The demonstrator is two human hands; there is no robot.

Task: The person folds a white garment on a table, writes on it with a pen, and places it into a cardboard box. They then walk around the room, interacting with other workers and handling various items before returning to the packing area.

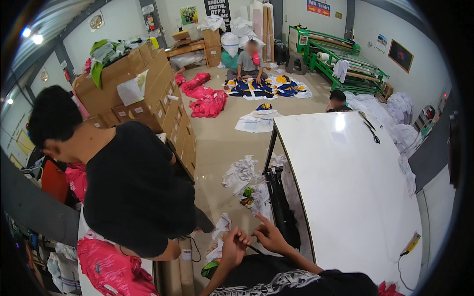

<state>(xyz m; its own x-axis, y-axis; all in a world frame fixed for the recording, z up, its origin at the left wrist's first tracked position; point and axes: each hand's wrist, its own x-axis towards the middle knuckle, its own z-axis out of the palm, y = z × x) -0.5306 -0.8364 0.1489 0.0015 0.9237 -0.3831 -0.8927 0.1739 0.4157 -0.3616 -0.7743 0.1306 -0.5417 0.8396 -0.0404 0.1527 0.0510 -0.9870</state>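
My left hand [237, 244] is raised before my black printed shirt [266, 275], its fingers curled around one end of a thin dark object [255, 249]; what that object is, I cannot tell. Just to the right, my right hand [271, 236] has its index finger stretched out and its other fingers loosely bent, with nothing seen in it. The two hands are close together but apart. Beyond them, white fabric scraps [240, 174] lie on the floor beside the white-topped table [355, 185].
At left a person in a black shirt [137, 188] leans over pink fabric [111, 266]. Cardboard boxes [148, 96] are stacked behind. Scissors [368, 125] and a yellow cutter [412, 243] lie on the table. A seated person [251, 61] handles patterned garments [259, 87]; another person [337, 101] is behind the table.
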